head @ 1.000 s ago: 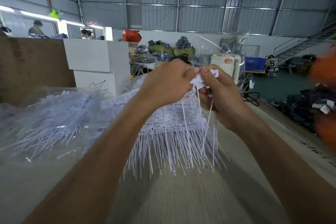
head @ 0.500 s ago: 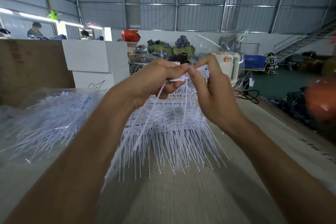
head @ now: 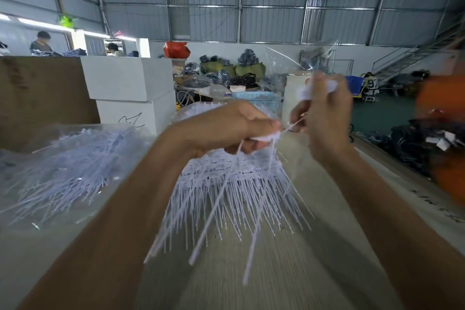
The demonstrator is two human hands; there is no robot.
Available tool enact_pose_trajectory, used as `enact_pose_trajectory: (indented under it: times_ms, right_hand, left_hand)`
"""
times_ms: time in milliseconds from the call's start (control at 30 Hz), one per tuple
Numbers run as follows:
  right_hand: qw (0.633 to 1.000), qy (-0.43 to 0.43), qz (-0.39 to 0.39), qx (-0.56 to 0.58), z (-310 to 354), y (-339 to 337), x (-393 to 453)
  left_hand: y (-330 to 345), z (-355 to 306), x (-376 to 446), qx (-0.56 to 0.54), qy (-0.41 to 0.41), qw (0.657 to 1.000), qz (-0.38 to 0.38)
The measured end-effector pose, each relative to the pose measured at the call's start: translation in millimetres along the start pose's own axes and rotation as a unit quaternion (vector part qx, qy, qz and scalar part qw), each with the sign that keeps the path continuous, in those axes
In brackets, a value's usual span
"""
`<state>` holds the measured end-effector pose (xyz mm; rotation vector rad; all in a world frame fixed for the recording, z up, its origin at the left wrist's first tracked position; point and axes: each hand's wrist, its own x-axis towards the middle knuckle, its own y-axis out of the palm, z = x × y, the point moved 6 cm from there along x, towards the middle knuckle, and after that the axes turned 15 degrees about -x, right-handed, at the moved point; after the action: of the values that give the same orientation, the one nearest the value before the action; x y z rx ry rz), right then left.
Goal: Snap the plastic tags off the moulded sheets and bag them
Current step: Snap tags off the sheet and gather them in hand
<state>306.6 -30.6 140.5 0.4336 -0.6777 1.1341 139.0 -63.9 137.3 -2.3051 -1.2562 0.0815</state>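
Note:
My left hand (head: 234,126) grips a few loose white plastic tags (head: 216,211) by their heads, their long tails hanging down over the table. My right hand (head: 324,118), blurred, is lifted up and to the right and pinches a white strip of tag heads (head: 315,89) at its fingertips. Below both hands lies a stack of moulded tag sheets (head: 226,184), tails fanned toward me. A clear plastic bag (head: 68,166) full of loose tags lies on the left of the table.
White boxes (head: 128,78) and a brown cardboard wall (head: 42,93) stand behind the bag. A blue basket (head: 256,98) and an upright clear bag (head: 302,58) sit behind the sheets. A blurred orange shape (head: 442,118) is at the right edge. People work far left.
My hands have pulled apart: the right hand rose up and right with the strip of heads, the left dropped lower holding freed tags whose tails now hang loose.

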Motion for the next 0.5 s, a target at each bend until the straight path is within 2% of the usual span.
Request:
enact_pose_trajectory:
  times_ms: [67,200,267,400,500]
  right_hand:
    - [0.997,0.060,-0.055,0.008,-10,-29,19]
    - [0.996,0.085,0.040,-0.006,-19,-32,23]
    - [0.995,0.075,0.069,0.000,-17,-20,17]
    - [0.995,0.089,0.046,0.024,-17,-5,9]
    - [0.989,0.113,0.080,0.048,-26,9,-3]
  left_hand:
    - [2,-2,-1,0.035,0.014,0.999,0.005]
    - [-18,-5,6,0.016,0.058,0.993,-0.105]
    - [-21,-1,6,0.015,0.064,0.992,-0.106]
    - [-18,5,8,0.036,0.061,0.993,-0.099]
    - [-17,6,11,0.049,0.064,0.992,-0.099]
